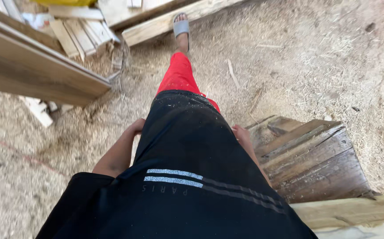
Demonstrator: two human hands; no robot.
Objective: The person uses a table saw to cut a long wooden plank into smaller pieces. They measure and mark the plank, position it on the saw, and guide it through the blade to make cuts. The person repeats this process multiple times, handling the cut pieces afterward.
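Observation:
I look straight down my own body: a black shirt dusted with sawdust, red trousers and a foot in a grey sandal (181,27) stepping forward. My left hand (134,128) hangs at my side by my hip, mostly hidden behind the shirt edge, and seems to hold nothing. My right hand (241,135) hangs at the other hip, only its upper edge showing; its fingers are hidden by the shirt. A stack of dark weathered planks (311,157) lies on the ground just right of that hand.
Sawdust covers the ground. A long wide board (37,73) slants across the upper left, with several short pale offcuts (81,35) behind it. A pale beam (156,26) lies by my front foot. Another pale timber (347,210) lies at the lower right.

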